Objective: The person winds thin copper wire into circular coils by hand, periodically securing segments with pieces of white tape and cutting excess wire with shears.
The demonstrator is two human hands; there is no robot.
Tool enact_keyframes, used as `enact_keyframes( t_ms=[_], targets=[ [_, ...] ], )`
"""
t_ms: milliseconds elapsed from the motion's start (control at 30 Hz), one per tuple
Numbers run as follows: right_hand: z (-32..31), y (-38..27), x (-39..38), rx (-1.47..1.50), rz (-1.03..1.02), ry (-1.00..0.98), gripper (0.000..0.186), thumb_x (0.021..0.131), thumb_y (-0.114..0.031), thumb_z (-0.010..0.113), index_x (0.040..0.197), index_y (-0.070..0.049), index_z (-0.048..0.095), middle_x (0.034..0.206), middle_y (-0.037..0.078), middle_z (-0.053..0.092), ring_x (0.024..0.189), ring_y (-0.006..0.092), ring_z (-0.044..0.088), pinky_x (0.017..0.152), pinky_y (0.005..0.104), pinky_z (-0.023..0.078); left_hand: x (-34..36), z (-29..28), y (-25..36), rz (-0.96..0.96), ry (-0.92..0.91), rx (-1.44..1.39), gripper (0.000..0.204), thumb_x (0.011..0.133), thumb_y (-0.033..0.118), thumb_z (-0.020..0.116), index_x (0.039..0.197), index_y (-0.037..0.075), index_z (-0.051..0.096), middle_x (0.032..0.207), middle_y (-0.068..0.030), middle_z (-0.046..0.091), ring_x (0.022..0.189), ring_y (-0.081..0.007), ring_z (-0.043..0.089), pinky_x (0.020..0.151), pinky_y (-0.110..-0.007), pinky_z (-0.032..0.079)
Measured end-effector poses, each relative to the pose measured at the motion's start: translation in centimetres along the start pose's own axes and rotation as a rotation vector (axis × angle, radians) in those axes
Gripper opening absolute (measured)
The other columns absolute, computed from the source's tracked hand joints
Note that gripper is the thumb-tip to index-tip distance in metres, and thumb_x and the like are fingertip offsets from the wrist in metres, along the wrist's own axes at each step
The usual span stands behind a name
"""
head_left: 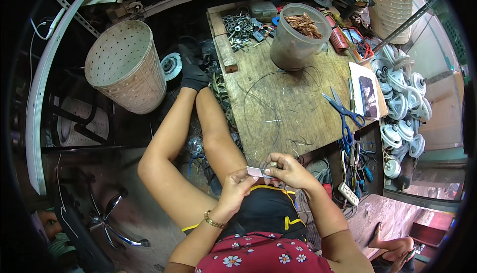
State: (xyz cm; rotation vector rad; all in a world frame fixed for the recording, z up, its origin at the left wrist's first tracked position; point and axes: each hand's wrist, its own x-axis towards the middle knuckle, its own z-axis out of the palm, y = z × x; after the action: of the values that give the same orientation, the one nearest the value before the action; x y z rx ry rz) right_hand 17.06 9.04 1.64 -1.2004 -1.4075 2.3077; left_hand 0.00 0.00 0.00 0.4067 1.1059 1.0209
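Observation:
Above my lap, my left hand (pixel 238 182) pinches one end of a small flat white strip (pixel 254 171). My right hand (pixel 287 169) is closed at the strip's other end, where a dark bit and a touch of red show by the fingers. What exactly the strip is, I cannot make out. Beyond the hands stands a worn wooden tabletop (pixel 268 119) strewn with thin wires and clippings. Blue-handled scissors (pixel 344 111) lie on its right side, beside a phone (pixel 368 96) on white paper.
A clear bucket of copper scrap (pixel 294 37) stands on the table, near a heap of small metal parts (pixel 239 30). Tools and a power strip (pixel 348 193) crowd the table's right edge. White pulley-like parts (pixel 397 104) are piled beyond. A perforated basket (pixel 130 69) stands left.

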Motion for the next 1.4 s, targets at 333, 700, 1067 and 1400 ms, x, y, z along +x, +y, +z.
enact_keyframes(
  t_ms=[333, 700, 1067, 1400],
  targets=[
    [-3.9, 0.0, 0.4, 0.127, -0.069, 0.214, 0.025, 0.089, -0.010, 0.057, 0.112, -0.001, 0.052, 0.072, 0.005, 0.062, 0.058, 0.0087, 0.056, 0.046, 0.0211, 0.042, -0.9, -1.7, -0.8, -0.285, -0.169, -0.420, 0.015, 0.092, 0.015, 0.057, 0.094, 0.001, 0.061, 0.053, 0.0070, 0.034, 0.045, -0.0026, 0.028, 0.043, -0.019, 0.023],
    [-6.1, -4.5, 1.4, -1.374, -0.518, 1.119, 0.043, 0.079, -0.007, 0.062, 0.121, -0.006, 0.052, 0.107, 0.018, 0.059, 0.110, 0.0300, 0.050, 0.097, 0.0443, 0.035, -0.2, 0.3, 3.8, 0.512, 0.265, 0.980, 0.006, 0.079, 0.006, 0.067, 0.084, 0.003, 0.068, 0.056, -0.0040, 0.056, 0.046, -0.0093, 0.045, 0.046, -0.025, 0.037],
    [-1.3, -5.6, 4.0, -0.721, -0.576, -0.062, 0.017, 0.080, -0.012, 0.064, 0.095, -0.005, 0.064, 0.074, 0.013, 0.064, 0.066, 0.0217, 0.064, 0.068, 0.0368, 0.049, 0.0, -0.2, 5.9, 1.031, 0.417, 1.359, 0.010, 0.070, 0.004, 0.071, 0.077, 0.005, 0.065, 0.064, -0.0070, 0.061, 0.053, -0.0215, 0.054, 0.053, -0.033, 0.042],
    [2.0, -4.4, 4.4, 0.116, -0.335, 0.080, 0.004, 0.087, -0.005, 0.058, 0.088, -0.002, 0.058, 0.074, -0.002, 0.057, 0.066, 0.0049, 0.051, 0.059, 0.0218, 0.043, 0.5, 0.8, 6.4, 1.015, 0.492, 1.321, 0.009, 0.072, 0.005, 0.069, 0.075, 0.005, 0.061, 0.065, -0.0056, 0.061, 0.055, -0.0215, 0.054, 0.054, -0.034, 0.042]
  ],
)
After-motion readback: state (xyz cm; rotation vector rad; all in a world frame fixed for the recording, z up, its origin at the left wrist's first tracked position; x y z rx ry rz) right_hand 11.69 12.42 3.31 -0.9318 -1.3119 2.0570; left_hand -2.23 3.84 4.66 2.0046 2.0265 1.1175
